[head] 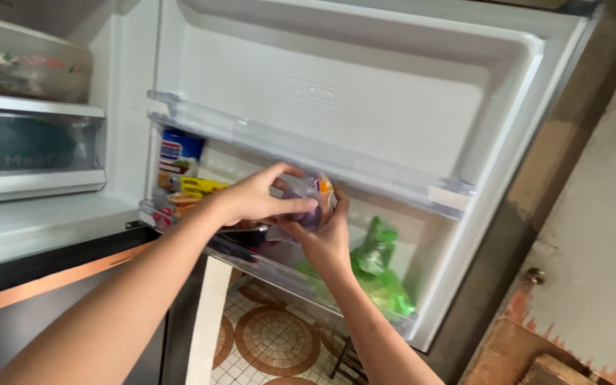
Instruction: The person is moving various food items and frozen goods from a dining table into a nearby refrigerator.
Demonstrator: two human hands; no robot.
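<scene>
head view looks at an open white fridge door; both hands meet at its lower clear plastic door shelf, clamped together on a small crinkly clear plastic packet with purple and orange contents; its long axis runs roughly upright, tilted a little toward the door, orange end uppermost; the left hand wraps over it from the left with fingers curled across its front; the right hand cups it from below; most of the packet is hidden by fingers, so its full shape is hard to make out; a knotted green plastic bag sits just beside it on the right; a blue and white carton and yellow packets stand to the left, partly cut off by the upper clear door rail.
</scene>
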